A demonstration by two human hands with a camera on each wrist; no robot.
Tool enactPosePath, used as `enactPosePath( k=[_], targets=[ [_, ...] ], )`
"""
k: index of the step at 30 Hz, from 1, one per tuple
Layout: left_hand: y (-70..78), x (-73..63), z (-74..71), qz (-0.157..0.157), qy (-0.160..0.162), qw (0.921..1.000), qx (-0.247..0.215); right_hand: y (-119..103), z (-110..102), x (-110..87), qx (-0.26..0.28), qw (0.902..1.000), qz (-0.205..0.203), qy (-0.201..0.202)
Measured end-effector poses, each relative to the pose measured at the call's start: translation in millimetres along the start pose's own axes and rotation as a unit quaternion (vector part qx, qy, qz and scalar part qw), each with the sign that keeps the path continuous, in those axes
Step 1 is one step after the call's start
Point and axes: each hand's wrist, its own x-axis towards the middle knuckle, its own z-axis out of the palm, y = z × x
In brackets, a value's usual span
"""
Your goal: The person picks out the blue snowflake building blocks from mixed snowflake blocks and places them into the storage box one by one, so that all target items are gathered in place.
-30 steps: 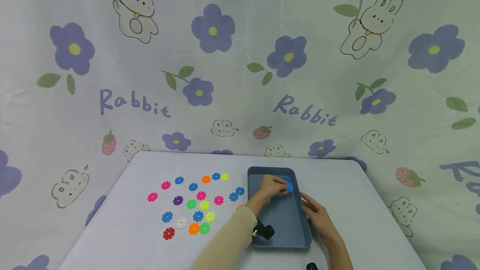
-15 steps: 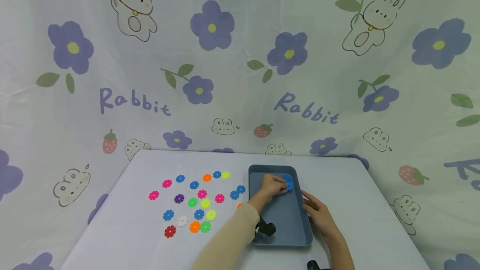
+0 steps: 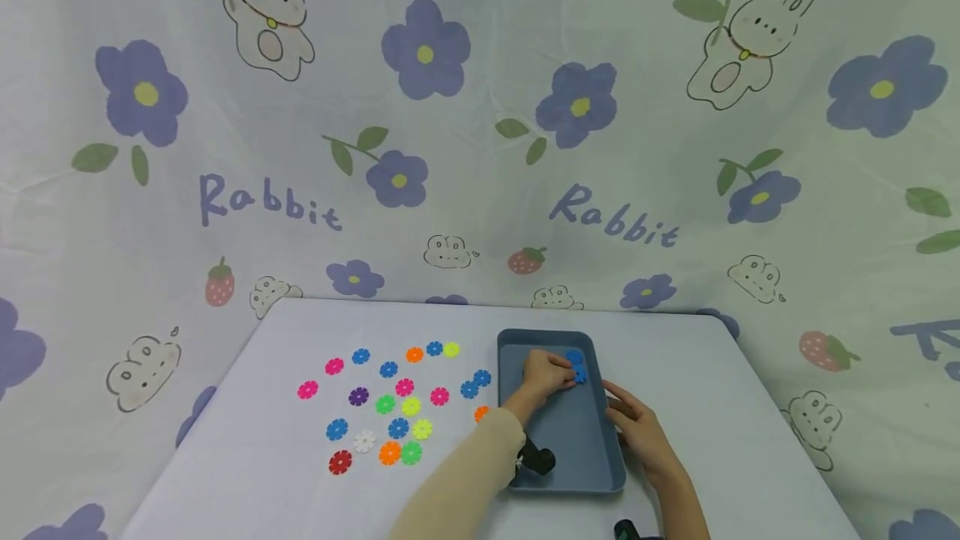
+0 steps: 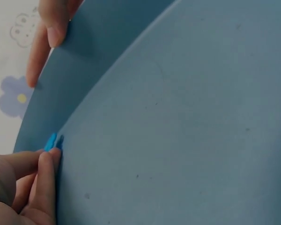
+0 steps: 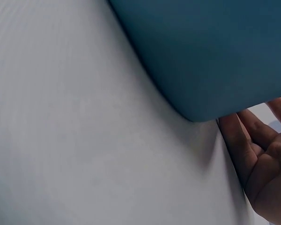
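My left hand reaches into the far part of a blue-grey tray. Its thumb and fingers pinch a blue notched plastic disc near the right wall; the disc's edge shows past the fingertips in the left wrist view. Just beyond lies another blue disc, partly hidden. My right hand rests against the tray's right side with fairly straight fingers touching the rim. The right wrist view shows that hand beside the tray's outer wall.
Several notched discs in pink, blue, green, yellow, purple, white and red, such as the red disc, lie loose on the white table left of the tray. A printed rabbit curtain hangs behind. A black wrist device overhangs the tray.
The left hand stays at the same spot in the tray, with its pinched disc shifting only slightly. The right hand remains at the rim. The head view has tilted a little.
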Motion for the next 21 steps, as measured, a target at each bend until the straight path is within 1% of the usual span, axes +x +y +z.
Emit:
enactPosePath(
  k=[2,4,9,15,21],
  targets=[
    [-0.8,0.8,1.2,0.001,0.005,1.0000,-0.003,-0.3,-0.1,-0.3,-0.001,1.0000,0.000,0.002],
    [-1.2,0.7,1.8,0.008,0.006,0.9999,0.004,-0.3,0.0,-0.5,0.001,1.0000,-0.002,0.001],
    [-3.0,1.8,3.2,0.013,0.018,0.9996,0.015,0.2,1.3,-0.5,0.007,1.0000,-0.005,0.001],
    [-4.8,4.9,5.8,0.012,0.043,0.9983,0.038,-1.1,3.5,-0.3,0.008,0.9999,-0.007,0.000],
    [-5.5,8.2,10.2,0.011,0.052,0.9969,0.057,1.6,0.3,2.0,0.007,1.0000,-0.003,0.005]
  ],
)
